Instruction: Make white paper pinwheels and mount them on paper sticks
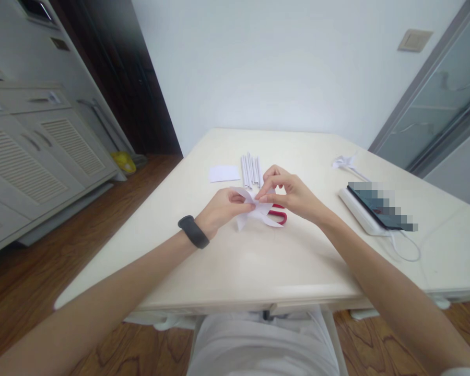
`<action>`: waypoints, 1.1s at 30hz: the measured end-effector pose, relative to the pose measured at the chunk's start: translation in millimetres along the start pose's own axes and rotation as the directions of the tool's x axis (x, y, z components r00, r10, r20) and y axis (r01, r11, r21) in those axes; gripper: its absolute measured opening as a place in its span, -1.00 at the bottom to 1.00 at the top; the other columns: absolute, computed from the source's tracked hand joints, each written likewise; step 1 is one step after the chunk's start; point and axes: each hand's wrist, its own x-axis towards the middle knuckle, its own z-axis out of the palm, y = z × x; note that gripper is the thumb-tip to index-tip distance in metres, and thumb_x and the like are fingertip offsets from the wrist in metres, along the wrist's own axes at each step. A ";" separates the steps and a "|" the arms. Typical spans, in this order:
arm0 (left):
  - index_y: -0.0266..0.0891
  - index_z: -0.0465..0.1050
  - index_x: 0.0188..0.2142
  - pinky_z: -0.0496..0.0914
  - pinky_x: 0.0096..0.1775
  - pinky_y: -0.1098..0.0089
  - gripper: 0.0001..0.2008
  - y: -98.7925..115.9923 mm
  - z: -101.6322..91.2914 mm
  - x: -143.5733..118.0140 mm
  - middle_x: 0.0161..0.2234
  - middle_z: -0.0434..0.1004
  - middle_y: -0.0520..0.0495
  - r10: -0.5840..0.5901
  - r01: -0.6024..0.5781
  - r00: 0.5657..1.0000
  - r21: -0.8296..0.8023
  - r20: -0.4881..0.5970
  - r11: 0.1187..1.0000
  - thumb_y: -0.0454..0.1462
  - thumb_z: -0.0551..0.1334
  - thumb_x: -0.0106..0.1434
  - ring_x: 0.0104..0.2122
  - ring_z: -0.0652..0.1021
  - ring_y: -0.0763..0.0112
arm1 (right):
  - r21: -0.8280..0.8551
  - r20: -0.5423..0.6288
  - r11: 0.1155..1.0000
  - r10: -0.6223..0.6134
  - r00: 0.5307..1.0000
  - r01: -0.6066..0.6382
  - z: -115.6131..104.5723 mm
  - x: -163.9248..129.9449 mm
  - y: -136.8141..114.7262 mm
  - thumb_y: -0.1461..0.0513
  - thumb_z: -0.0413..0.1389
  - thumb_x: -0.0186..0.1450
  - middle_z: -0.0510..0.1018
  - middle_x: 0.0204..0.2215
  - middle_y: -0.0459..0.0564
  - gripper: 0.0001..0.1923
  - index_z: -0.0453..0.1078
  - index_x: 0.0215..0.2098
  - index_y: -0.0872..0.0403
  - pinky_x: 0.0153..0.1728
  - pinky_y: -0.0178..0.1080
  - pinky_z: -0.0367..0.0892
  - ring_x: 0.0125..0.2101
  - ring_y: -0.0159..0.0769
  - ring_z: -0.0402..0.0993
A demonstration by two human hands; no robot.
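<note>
Between my two hands, above the middle of the table, is a white paper pinwheel with pointed blades hanging down. My left hand, with a black band on the wrist, pinches it from the left, thumb near its centre. Fingers of my right hand are closed on the paper near the centre from the right. Red-handled scissors lie on the table behind the paper, their blades hidden. Several rolled white paper sticks lie just beyond my hands, and a stack of white paper lies left of them.
The cream table reaches the wall. A finished-looking white pinwheel on a stick lies at the right. Nearer stands a white device with a dark, partly blurred phone leaning on it and a white cable trailing off.
</note>
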 end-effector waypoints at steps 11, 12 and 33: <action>-0.26 0.51 -0.33 0.32 -0.20 0.37 -0.83 1.7 0.3 -0.9 -0.34 0.56 -0.03 -0.013 0.014 1.000 -0.032 0.011 0.999 -0.29 0.28 0.02 -0.30 0.52 0.34 | 0.002 0.002 1.000 -0.009 1.000 0.009 0.8 0.8 2.0 0.29 0.19 0.12 0.25 -0.38 -0.10 -0.97 0.47 -0.47 0.05 -0.28 -0.28 0.18 -0.30 -0.37 0.25; -0.25 0.51 -0.33 0.32 -0.21 0.37 -0.83 2.1 0.3 -1.0 -0.34 0.56 -0.03 -0.014 0.015 1.000 -0.038 0.013 0.999 -0.29 0.28 0.03 -0.30 0.52 0.34 | -0.002 0.001 1.000 -0.014 1.000 0.014 0.7 0.7 2.2 0.30 0.19 0.12 0.25 -0.38 -0.10 -0.97 0.47 -0.47 0.05 -0.27 -0.28 0.18 -0.29 -0.37 0.25; -0.28 0.51 -0.36 0.34 -0.24 0.35 -0.84 -4.7 -2.3 0.3 -0.34 0.55 -0.08 -0.053 0.054 0.998 -0.058 0.035 0.997 -0.25 0.26 0.05 -0.30 0.51 0.30 | -0.336 0.026 0.931 -0.141 0.990 0.142 5.5 -1.9 0.6 0.33 0.16 0.15 0.33 -0.40 -0.10 -0.94 0.45 -0.46 0.06 -0.18 -0.20 0.04 -0.30 -0.32 0.27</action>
